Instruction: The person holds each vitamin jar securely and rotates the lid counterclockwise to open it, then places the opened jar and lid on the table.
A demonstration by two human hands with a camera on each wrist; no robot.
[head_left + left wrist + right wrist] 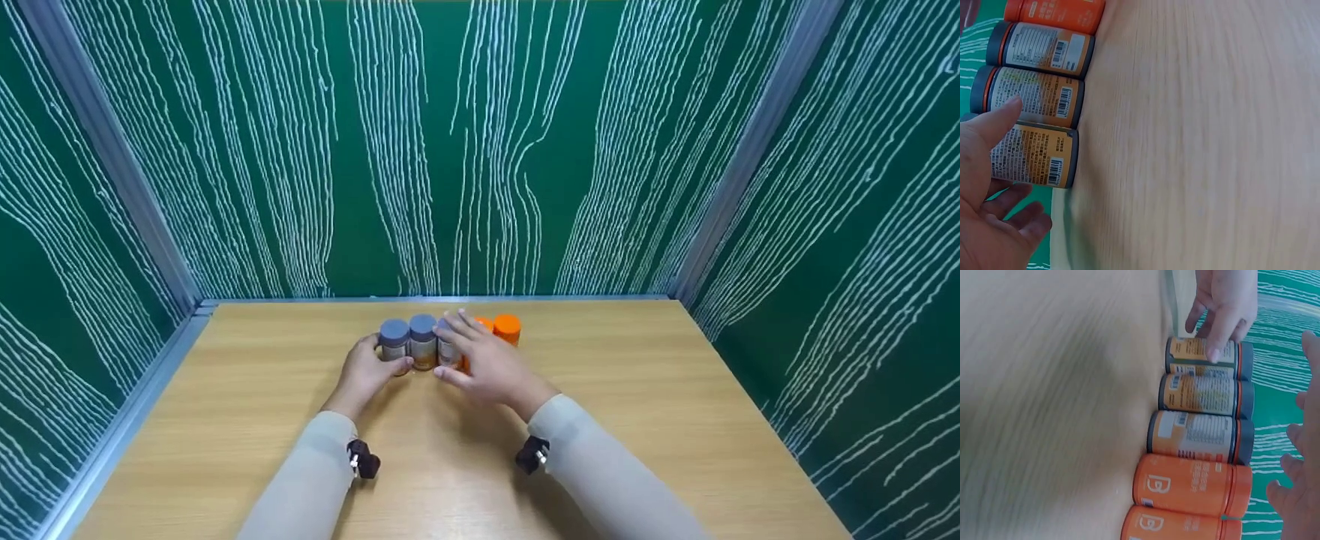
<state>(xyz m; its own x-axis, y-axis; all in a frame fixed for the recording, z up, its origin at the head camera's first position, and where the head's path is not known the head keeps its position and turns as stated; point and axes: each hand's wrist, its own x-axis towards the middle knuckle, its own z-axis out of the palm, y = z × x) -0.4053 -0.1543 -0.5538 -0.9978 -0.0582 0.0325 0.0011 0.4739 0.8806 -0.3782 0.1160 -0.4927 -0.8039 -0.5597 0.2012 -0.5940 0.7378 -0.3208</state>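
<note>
Now on Screen: Five Bottles [423,349] Shoulder to Shoulder

Watching remotely, I've got them upright in one line near the far edge of the desk [420,472]: three grey-lidded bottles [1044,49] on the left, two orange bottles [1182,486] on the right. And the left hand [367,373] grips the leftmost bottle [1044,157], thumb across its front. Its amber label shows dense Chinese characters, too soft for me to read, plus a barcode [1055,170]. Neighbours carry barcodes too; the third grey-lidded one adds a ruled table and a blank pale panel. Over on the other side, the right hand [495,367] is spread loose, grasping nothing; whether it touches a bottle, I can't tell. Both orange fronts flash a pale B-like mark [1158,484], sideways in the right wrist view.
</note>
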